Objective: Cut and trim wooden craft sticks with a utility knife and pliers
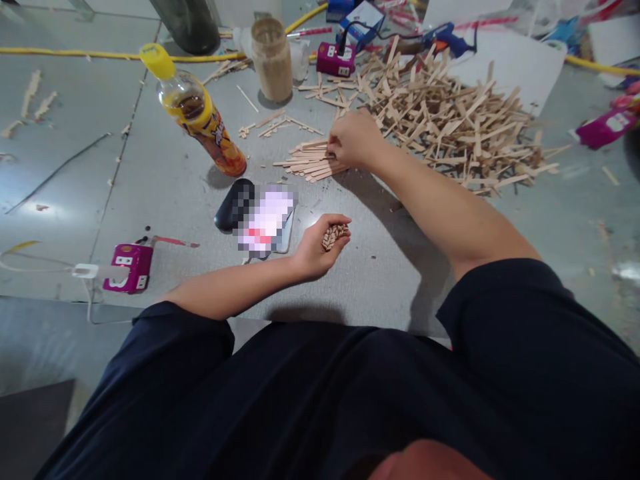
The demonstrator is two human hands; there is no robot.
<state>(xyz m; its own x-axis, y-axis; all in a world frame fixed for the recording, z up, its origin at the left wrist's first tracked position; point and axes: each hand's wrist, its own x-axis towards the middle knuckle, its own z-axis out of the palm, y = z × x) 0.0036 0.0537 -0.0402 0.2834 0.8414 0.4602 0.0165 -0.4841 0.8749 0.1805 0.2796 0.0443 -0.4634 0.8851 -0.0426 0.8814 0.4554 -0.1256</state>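
My left hand (320, 247) is curled round a bundle of wooden craft sticks (334, 235), whose rounded ends point up at me. Further forward, my right hand (356, 139) reaches to a flat, fanned row of craft sticks (307, 161). Its fingers are pinched together at the right end of that row; how many sticks they grip is hidden. Just behind and to the right of this hand rises a big, loose heap of craft sticks (450, 120).
Left of the hands are a phone (267, 220), a black case (235, 205) and a drink bottle with a yellow cap (210, 127). A cloudy jar (273, 63), purple power adapters (336, 60) and a blue glue gun (450, 40) stand at the back. A yellow cable (100, 53) crosses behind.
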